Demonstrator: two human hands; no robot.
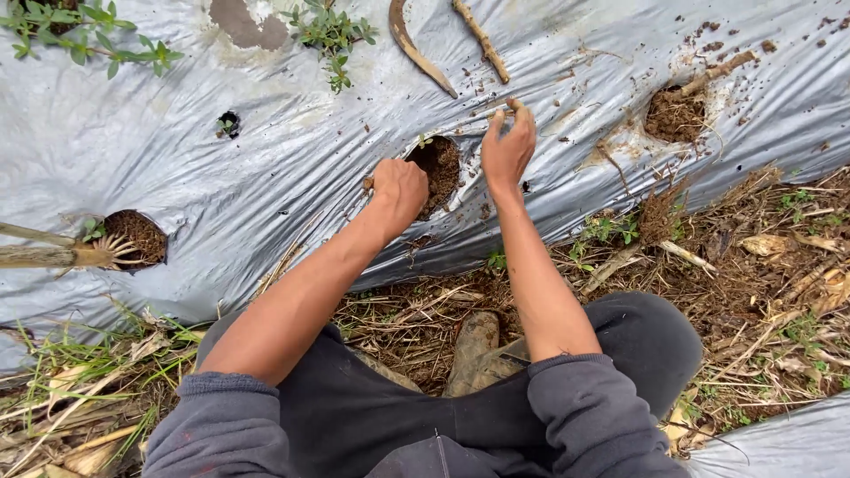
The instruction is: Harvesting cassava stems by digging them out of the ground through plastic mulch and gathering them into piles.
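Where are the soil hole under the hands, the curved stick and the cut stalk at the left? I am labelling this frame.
soil hole (442, 168): head view, on the bare soil between the hands.
curved stick (414, 49): head view, mid-length of its curve.
cut stalk (40, 256): head view, on its pale stem.

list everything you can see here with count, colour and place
plastic mulch sheet: one, silver-grey, over the bed
planting holes: four, dark soil, along the sheet
weeds: several, green, top edge
sticks: two, brown, top centre
cut stalk: one, tan, far left
dry straw: patches, brown, furrow below
boot: one, muddy, between knees
left hand: one, fisted at the middle hole's edge
right hand: one, fingers pinched beside that hole
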